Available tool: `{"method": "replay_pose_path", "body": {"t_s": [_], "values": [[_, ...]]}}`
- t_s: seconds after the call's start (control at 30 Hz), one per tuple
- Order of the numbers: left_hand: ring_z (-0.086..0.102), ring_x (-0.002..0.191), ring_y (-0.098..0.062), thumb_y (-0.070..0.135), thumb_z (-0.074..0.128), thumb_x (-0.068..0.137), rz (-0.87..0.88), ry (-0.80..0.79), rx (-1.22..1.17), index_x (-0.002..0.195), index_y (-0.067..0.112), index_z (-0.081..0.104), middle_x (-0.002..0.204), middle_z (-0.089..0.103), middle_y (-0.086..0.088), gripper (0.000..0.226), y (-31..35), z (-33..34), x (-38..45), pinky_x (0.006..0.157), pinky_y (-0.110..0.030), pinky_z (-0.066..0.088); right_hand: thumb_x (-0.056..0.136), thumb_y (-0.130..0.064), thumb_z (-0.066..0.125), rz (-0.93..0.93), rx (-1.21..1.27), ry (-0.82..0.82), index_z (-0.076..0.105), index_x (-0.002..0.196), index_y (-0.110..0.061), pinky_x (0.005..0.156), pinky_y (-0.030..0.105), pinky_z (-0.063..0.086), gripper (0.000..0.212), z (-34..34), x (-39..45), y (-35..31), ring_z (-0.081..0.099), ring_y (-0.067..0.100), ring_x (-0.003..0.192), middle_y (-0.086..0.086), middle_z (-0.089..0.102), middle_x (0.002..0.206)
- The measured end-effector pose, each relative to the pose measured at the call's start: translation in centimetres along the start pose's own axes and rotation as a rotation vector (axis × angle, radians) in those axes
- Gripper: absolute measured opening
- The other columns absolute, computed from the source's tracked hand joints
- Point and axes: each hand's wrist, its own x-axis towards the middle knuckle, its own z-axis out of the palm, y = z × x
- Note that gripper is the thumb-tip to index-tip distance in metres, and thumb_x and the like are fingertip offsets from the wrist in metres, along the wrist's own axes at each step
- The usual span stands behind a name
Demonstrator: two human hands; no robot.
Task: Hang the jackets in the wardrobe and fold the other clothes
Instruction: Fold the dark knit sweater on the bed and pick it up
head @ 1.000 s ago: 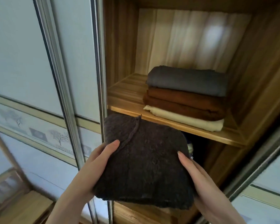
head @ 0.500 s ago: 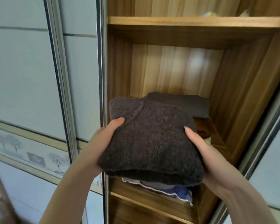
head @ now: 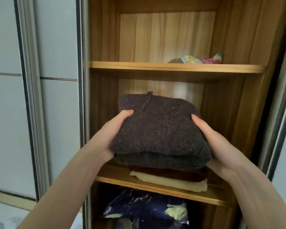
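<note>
Folded sweater gripped at both edges by left hand, right hand; clearance above.

Soft, even room light, a little dim inside the wardrobe

A pale glare patch sits on the back panel just under the upper shelf; the compartment below the lower shelf falls into deep shadow; the door frames beside the wardrobe bow outward; the whole picture is slightly soft.

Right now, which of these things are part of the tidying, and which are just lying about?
Part of the job:
folded dark sweater, held by left hand and right hand
folded stack
middle shelf

Lying about:
colourful packets
dark blue bag
</note>
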Motion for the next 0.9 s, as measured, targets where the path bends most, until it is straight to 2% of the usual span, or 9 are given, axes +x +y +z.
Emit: {"method": "replay_pose_path", "body": {"t_s": [0.1,0.37,0.47,0.53,0.6,0.67,0.77,0.83,0.9], "values": [[0.075,0.105,-0.031,0.047,0.075,0.09,0.004,-0.046,-0.009,0.12,0.021,0.071,0.107,0.081,-0.009,0.04,0.6,1.1,2.3,0.091,-0.042,0.058,0.09,-0.06,0.063,0.015,-0.005,0.069,0.069,0.113,-0.029,0.069,0.03,0.055,0.039,-0.9,2.3,-0.9,0.075,0.016,0.09,-0.006,0.08,0.093],[0.074,0.111,-0.032,0.046,0.078,0.09,-0.014,-0.068,0.042,0.127,0.016,0.072,0.118,0.077,-0.012,0.048,1.4,2.7,9.9,0.107,-0.047,0.054,0.092,-0.063,0.063,-0.005,-0.085,0.171,0.054,0.146,-0.02,0.067,0.032,0.058,0.069,-2.8,8.1,-2.0,0.069,0.021,0.102,0.002,0.071,0.121],[0.073,0.111,-0.03,0.048,0.076,0.092,-0.019,-0.057,0.133,0.136,0.014,0.067,0.12,0.076,-0.012,0.056,1.2,3.4,12.0,0.104,-0.043,0.055,0.093,-0.067,0.06,-0.019,-0.259,0.306,0.03,0.161,-0.019,0.092,0.044,0.057,0.089,-3.6,10.4,-1.6,0.061,0.031,0.124,0.008,0.058,0.145],[0.068,0.111,-0.025,0.051,0.071,0.095,-0.01,-0.043,0.28,0.147,0.013,0.056,0.127,0.07,-0.011,0.066,0.7,3.9,12.6,0.099,-0.035,0.053,0.098,-0.062,0.055,-0.062,-0.462,0.378,0.033,0.161,-0.017,0.11,0.046,0.048,0.08,-4.1,11.4,-0.9,0.055,0.032,0.134,0.01,0.052,0.152],[0.06,0.121,-0.026,0.055,0.065,0.099,0.024,0.006,0.458,0.16,0.01,0.033,0.146,0.057,-0.011,0.082,0.0,4.2,13.0,0.098,-0.033,0.047,0.101,-0.057,0.053,-0.118,-0.598,0.408,0.039,0.158,-0.018,0.113,0.042,0.045,0.07,-4.6,11.9,0.0,0.053,0.031,0.136,0.01,0.052,0.153],[0.049,0.14,-0.033,0.057,0.061,0.1,0.116,0.102,0.656,0.166,0.014,0.012,0.162,0.04,-0.013,0.093,-0.4,4.1,13.7,0.109,-0.037,0.044,0.103,-0.053,0.053,-0.21,-0.678,0.437,0.041,0.157,-0.02,0.113,0.042,0.044,0.064,-4.8,11.5,0.6,0.051,0.031,0.138,0.009,0.052,0.153],[0.042,0.143,-0.035,0.052,0.055,0.102,0.425,0.268,1.04,0.162,0.02,0.028,0.16,0.04,-0.011,0.074,-0.5,3.1,14.6,0.113,-0.046,0.044,0.104,-0.049,0.052,-0.476,-0.783,0.465,0.049,0.152,-0.025,0.112,0.034,0.04,0.054,-4.3,10.4,0.9,0.049,0.02,0.139,0.0,0.053,0.151],[0.043,0.141,-0.029,0.046,0.049,0.106,0.62,0.194,1.078,0.156,0.023,0.043,0.154,0.047,-0.005,0.056,-0.4,3.1,14.3,0.113,-0.045,0.042,0.102,-0.054,0.049,-0.577,-0.853,0.351,0.049,0.153,-0.03,0.115,0.028,0.033,0.056,-3.4,9.8,0.9,0.042,0.011,0.143,-0.009,0.049,0.154],[0.042,0.145,-0.022,0.048,0.045,0.108,0.678,0.018,1.093,0.157,0.028,0.044,0.157,0.046,0.002,0.053,-0.5,3.5,13.8,0.118,-0.042,0.038,0.097,-0.065,0.043,-0.555,-0.983,0.24,0.044,0.156,-0.037,0.125,0.031,0.022,0.065,-2.7,10.2,1.4,0.028,0.008,0.152,-0.013,0.038,0.162]]}}
